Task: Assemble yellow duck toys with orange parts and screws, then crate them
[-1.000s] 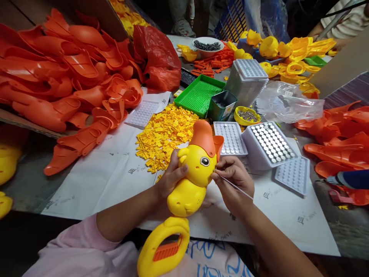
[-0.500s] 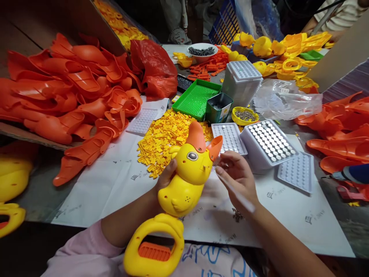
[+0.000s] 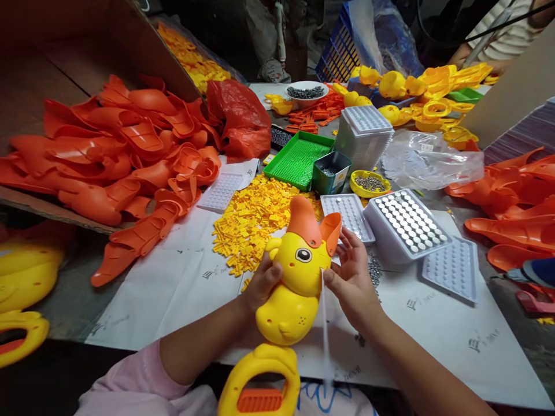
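Note:
A yellow toy duck [image 3: 288, 315] with an open orange beak, a big round eye and a loop handle [image 3: 225, 398] is tilted in front of me. My left hand [image 3: 262, 283] wraps round its neck and the back of its head, thumb on the yellow plastic. On the far side of the head is my right hand [image 3: 349, 277], its fingers behind the beak and its thumb against the cheek. A thin white strip [image 3: 325, 335], blurred, hangs down from that thumb. The fingertips of both hands are partly hidden behind the toy.
Loose yellow clips [image 3: 254, 222] lie piled behind the toy. Beyond stand a green tray [image 3: 299, 156], a tin of screws [image 3: 332, 172] and a block of white discs [image 3: 407, 222]. Orange parts [image 3: 125, 156] fill a carton at left; a screwdriver [image 3: 537, 274] lies at right.
The toy duck has moved right and slightly down in view, turned more upright. My right hand has closed in on the toy's cheek, and the white strip now hangs nearly straight down.

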A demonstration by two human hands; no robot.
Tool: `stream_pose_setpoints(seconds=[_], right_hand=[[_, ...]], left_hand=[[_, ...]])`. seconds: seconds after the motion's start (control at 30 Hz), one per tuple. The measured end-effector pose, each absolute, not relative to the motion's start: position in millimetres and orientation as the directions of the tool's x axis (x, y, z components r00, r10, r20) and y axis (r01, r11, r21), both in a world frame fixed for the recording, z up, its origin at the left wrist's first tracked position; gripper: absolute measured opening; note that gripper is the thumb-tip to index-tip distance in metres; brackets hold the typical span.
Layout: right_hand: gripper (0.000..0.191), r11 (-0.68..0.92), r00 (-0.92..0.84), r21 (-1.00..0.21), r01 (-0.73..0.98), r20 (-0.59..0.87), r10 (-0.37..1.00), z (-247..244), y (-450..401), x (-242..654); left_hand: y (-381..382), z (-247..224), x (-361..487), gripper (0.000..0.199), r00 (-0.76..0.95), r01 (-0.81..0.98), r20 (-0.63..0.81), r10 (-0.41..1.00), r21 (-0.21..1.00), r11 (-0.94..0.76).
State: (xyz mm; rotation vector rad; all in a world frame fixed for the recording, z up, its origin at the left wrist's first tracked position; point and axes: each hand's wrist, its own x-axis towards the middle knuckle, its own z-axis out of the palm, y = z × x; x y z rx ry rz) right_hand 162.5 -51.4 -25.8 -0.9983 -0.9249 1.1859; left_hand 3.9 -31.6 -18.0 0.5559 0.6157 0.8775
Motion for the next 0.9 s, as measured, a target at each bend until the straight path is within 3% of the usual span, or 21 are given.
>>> stream_pose_setpoints(seconds=[0.17, 0.3, 0.43, 0.57, 0.73, 0.9], right_hand=[[0.067, 0.090, 0.166, -0.929, -0.359, 0.032, 0.986, -26.2, -55.7, 161.1], [0.065, -0.112, 0.021, -0.860, -0.497, -0.142, 0.990, -24.8, -57.7, 161.6], [0.063, -0.233, -0.083, -0.822, -0.519, -0.222, 0.971, -19.3, -56.2, 165.2], [0.047, -0.268, -0.116, -0.815, -0.514, -0.243, 0.963, -13.2, -55.2, 168.8], [0.051, -0.279, -0.144, -0.796, -0.537, -0.239, 0.960, -11.5, -57.3, 169.8], [0.056, -0.284, 0.022, -0.803, -0.524, -0.346, 0.938, -16.2, -57.7, 168.9]], left_hand=[[-34.1, -20.8, 4.5, 0.051, 0.448, -0.529, -0.125, 0.885, 0.761, 0.375], [-35.5, -23.5, 4.7, 0.055, 0.418, -0.527, -0.011, 0.908, 0.812, 0.252], [-38.5, -22.2, 5.1, 0.060, 0.417, -0.537, 0.051, 0.908, 0.819, 0.201], [-43.4, -22.1, 6.0, 0.057, 0.425, -0.507, 0.049, 0.904, 0.840, 0.193], [-43.9, -25.2, 6.5, 0.058, 0.452, -0.564, 0.126, 0.883, 0.808, 0.173], [-32.9, -21.4, 5.1, 0.057, 0.427, -0.543, -0.018, 0.904, 0.794, 0.272]])
